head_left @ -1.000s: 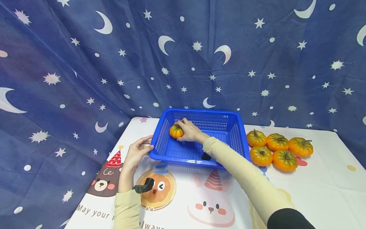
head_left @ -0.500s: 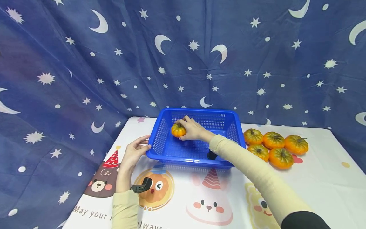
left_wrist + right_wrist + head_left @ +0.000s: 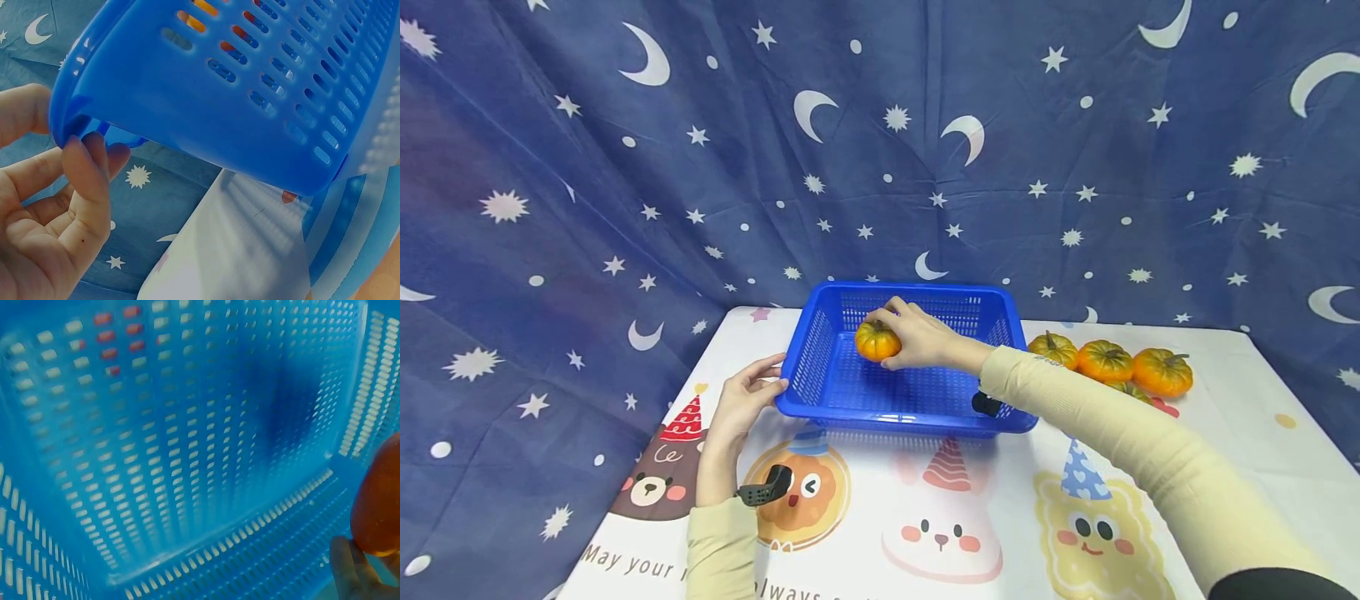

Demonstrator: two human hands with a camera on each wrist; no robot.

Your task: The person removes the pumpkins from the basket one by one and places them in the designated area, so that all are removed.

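Note:
In the head view, a small orange-green pumpkin point(image 3: 877, 341) is held by my right hand point(image 3: 917, 335), inside the blue basket point(image 3: 902, 419), over its left half. Fingers and thumb grip the pumpkin from its right side. The right wrist view catches only a dark orange part of the pumpkin point(image 3: 378, 500) at its right edge, with fingertips point(image 3: 350, 562) under it. My left hand point(image 3: 747, 400) grips the basket's left rim. Up close in the left wrist view, the fingers of the left hand point(image 3: 56, 212) curl beneath the rim of the basket point(image 3: 187, 112).
Several more pumpkins point(image 3: 1105, 361) lie grouped on the table right of the basket, partly hidden by my right sleeve point(image 3: 1112, 425). The white tablecloth point(image 3: 827, 575) carries cartoon prints. A blue moon-and-star curtain point(image 3: 880, 142) hangs behind and at the left.
Still gripping the pumpkin, my right hand has shifted to the right within the basket. Its forearm now covers more of the pumpkins outside. The head view has turned slightly; my left hand stays on the rim.

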